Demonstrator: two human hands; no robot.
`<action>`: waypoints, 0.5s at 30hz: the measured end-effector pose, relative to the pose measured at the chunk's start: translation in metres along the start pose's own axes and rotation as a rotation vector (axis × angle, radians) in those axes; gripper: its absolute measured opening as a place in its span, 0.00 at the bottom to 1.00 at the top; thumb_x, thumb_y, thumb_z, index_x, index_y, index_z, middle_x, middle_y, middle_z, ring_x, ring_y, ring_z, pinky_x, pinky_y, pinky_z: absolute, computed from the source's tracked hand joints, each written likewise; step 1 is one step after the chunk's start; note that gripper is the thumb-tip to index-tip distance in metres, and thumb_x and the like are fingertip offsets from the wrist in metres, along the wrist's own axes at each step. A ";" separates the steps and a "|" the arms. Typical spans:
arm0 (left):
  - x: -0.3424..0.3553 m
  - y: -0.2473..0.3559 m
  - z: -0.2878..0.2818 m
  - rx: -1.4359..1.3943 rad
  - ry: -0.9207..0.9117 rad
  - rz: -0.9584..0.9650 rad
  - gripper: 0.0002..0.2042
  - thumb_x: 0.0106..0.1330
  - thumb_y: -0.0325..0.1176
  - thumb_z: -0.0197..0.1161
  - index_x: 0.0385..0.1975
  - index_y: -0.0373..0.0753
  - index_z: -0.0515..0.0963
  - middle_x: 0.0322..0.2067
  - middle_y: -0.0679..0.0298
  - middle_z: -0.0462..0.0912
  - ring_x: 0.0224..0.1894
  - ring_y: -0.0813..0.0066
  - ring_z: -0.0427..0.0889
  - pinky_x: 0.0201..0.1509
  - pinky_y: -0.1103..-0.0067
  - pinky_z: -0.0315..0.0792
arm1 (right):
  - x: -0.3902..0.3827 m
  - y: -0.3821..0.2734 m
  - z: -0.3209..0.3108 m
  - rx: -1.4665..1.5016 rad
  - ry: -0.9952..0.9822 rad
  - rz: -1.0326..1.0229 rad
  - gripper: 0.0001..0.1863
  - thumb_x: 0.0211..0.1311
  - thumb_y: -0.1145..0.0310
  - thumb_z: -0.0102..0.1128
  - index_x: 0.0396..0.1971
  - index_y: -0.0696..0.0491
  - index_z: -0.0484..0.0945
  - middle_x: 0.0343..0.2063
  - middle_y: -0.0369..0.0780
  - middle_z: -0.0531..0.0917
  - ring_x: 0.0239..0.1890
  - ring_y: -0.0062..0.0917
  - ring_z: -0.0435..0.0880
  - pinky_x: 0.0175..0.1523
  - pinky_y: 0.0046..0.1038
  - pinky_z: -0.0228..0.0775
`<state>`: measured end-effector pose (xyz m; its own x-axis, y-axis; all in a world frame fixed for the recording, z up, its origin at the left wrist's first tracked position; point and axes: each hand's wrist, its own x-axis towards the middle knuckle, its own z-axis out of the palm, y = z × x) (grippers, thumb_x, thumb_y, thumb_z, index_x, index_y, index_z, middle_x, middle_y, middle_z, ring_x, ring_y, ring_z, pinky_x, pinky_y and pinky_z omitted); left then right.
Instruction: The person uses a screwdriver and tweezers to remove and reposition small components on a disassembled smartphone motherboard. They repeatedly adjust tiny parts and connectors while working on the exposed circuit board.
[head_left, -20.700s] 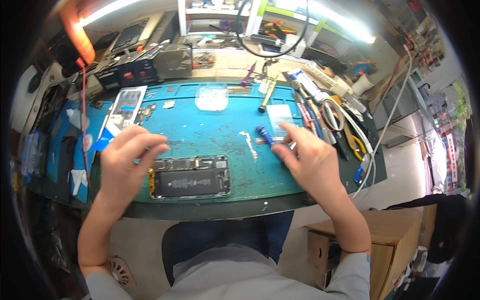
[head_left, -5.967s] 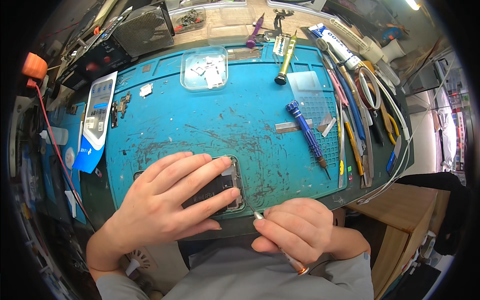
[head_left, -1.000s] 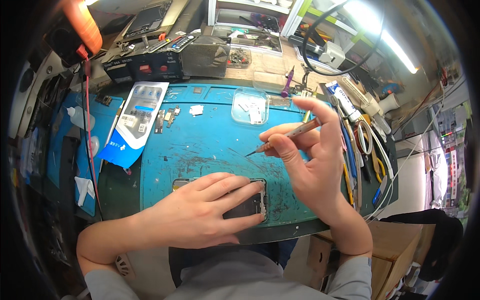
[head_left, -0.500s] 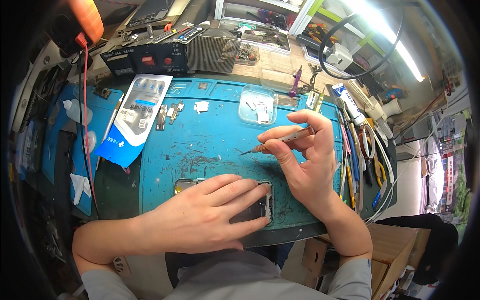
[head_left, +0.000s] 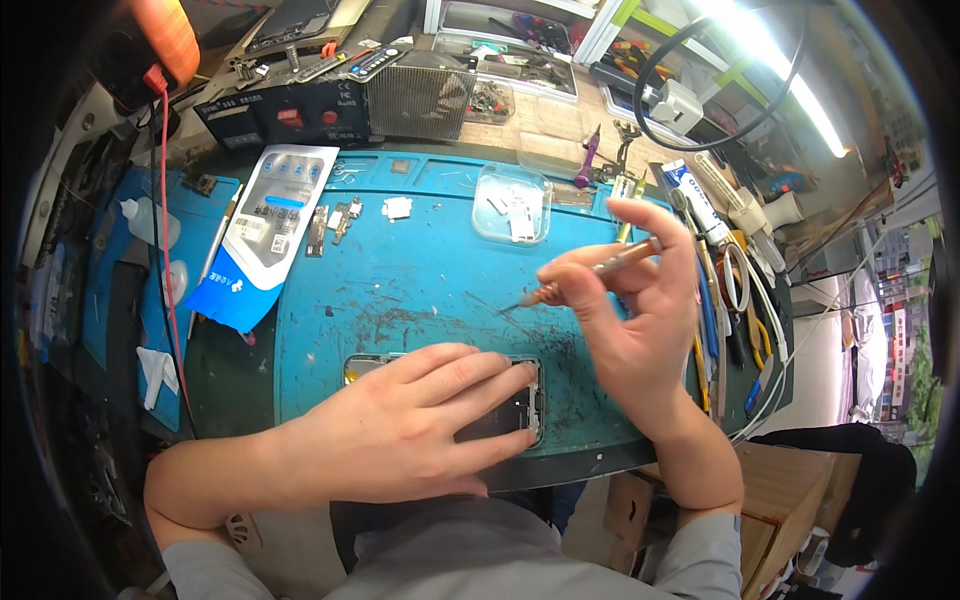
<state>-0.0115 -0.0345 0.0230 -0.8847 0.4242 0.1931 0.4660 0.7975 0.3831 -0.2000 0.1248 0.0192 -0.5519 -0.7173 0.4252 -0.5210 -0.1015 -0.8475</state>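
An opened phone (head_left: 495, 415) lies on the blue work mat (head_left: 340, 300), its frame and dark inside showing at the right end. My left hand (head_left: 420, 415) rests flat across it with fingers stretched out and a little apart, covering its middle. Above the mat, to the right, my right hand (head_left: 630, 310) is closed around a slim precision screwdriver (head_left: 620, 258). The screwdriver slants down to the left; its thin tip is apart from the phone, beyond its far edge.
A clear dish (head_left: 512, 205) with small white parts sits at the back. Small circuit boards (head_left: 335, 225) lie beside a blue-and-white package (head_left: 262, 235) on the left. A purple screwdriver (head_left: 589, 160) and several tools (head_left: 735, 290) line the right side.
My right hand has moved to the right with the screwdriver, its tip shifting the same way. My left hand stays on the phone. The whole view has shifted slightly.
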 end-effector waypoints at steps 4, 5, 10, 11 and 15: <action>0.000 -0.002 0.008 -0.010 0.065 0.005 0.26 0.61 0.50 0.75 0.61 0.55 0.83 0.71 0.54 0.74 0.69 0.58 0.76 0.73 0.61 0.69 | -0.024 -0.027 -0.026 0.049 -0.016 -0.040 0.35 0.72 0.80 0.67 0.71 0.66 0.56 0.34 0.48 0.91 0.37 0.28 0.92 0.46 0.25 0.83; 0.000 -0.001 0.008 -0.003 0.069 -0.001 0.26 0.61 0.50 0.75 0.61 0.55 0.84 0.71 0.54 0.74 0.69 0.58 0.76 0.72 0.61 0.70 | -0.036 -0.031 -0.029 0.045 -0.040 -0.073 0.36 0.72 0.80 0.67 0.71 0.66 0.55 0.34 0.48 0.91 0.37 0.27 0.92 0.46 0.25 0.83; 0.000 0.002 0.007 0.019 0.077 -0.007 0.26 0.61 0.51 0.74 0.60 0.55 0.84 0.71 0.53 0.75 0.67 0.58 0.77 0.69 0.62 0.72 | -0.092 -0.039 -0.025 0.116 -0.057 -0.021 0.37 0.73 0.82 0.64 0.72 0.64 0.50 0.36 0.52 0.91 0.38 0.32 0.93 0.48 0.28 0.85; 0.000 0.002 0.007 0.029 0.076 -0.009 0.26 0.61 0.51 0.74 0.60 0.55 0.84 0.71 0.53 0.75 0.67 0.58 0.77 0.69 0.62 0.72 | -0.098 -0.038 -0.020 0.158 -0.039 -0.007 0.37 0.73 0.82 0.64 0.72 0.63 0.50 0.36 0.52 0.91 0.38 0.33 0.94 0.49 0.28 0.85; 0.001 0.002 0.008 0.032 0.097 -0.001 0.25 0.61 0.49 0.74 0.61 0.56 0.84 0.70 0.54 0.76 0.65 0.58 0.78 0.68 0.62 0.73 | -0.111 -0.032 -0.006 0.219 0.022 0.066 0.38 0.72 0.83 0.65 0.72 0.61 0.50 0.38 0.53 0.91 0.40 0.35 0.94 0.50 0.29 0.86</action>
<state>-0.0118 -0.0289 0.0170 -0.8810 0.3812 0.2803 0.4640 0.8119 0.3542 -0.1262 0.2124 0.0006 -0.5955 -0.7123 0.3716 -0.3310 -0.2039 -0.9213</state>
